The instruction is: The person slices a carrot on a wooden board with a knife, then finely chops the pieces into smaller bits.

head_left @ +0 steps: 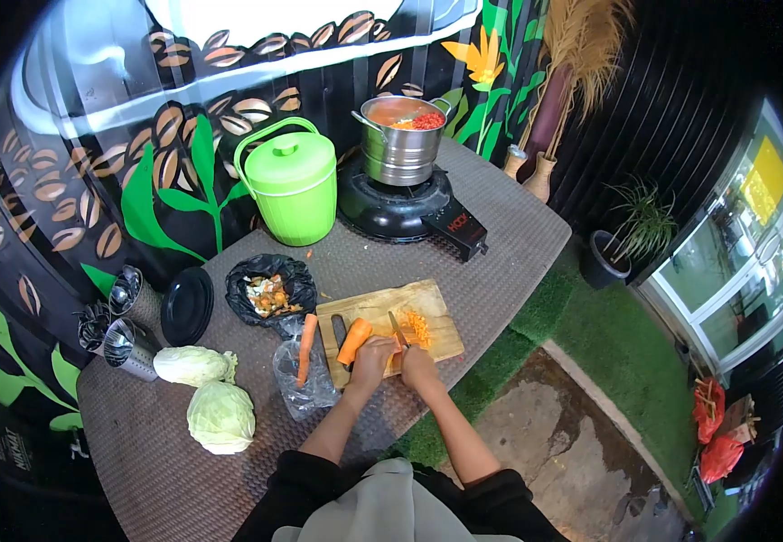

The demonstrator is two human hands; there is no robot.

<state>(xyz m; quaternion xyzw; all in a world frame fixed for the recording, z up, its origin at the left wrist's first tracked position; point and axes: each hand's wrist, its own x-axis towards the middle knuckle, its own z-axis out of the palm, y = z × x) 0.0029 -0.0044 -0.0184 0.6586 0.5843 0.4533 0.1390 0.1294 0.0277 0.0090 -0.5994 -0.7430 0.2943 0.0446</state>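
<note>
A wooden cutting board (441, 312) lies on the table in front of me. My right hand (419, 368) is closed around the handle of a knife (395, 325), its blade pointing away from me over the board. My left hand (374, 359) is closed on a piece of carrot beside the blade; the fingers partly hide that piece. Finely cut carrot (417, 330) lies in a small heap right of the knife. A thick carrot (355, 338) rests left of the blade, near a dark-handled tool (338, 327). Another long carrot (306, 348) lies off the board on a clear plastic bag (294, 384).
Behind the board stand a black stove (391, 203) bearing a steel pot (400, 149) and a green lidded bucket (294, 185). A black bag of peelings (269, 294), a cabbage (220, 417), a napa cabbage (191, 364), black plates (187, 305) and metal utensil holders (129, 350) are left.
</note>
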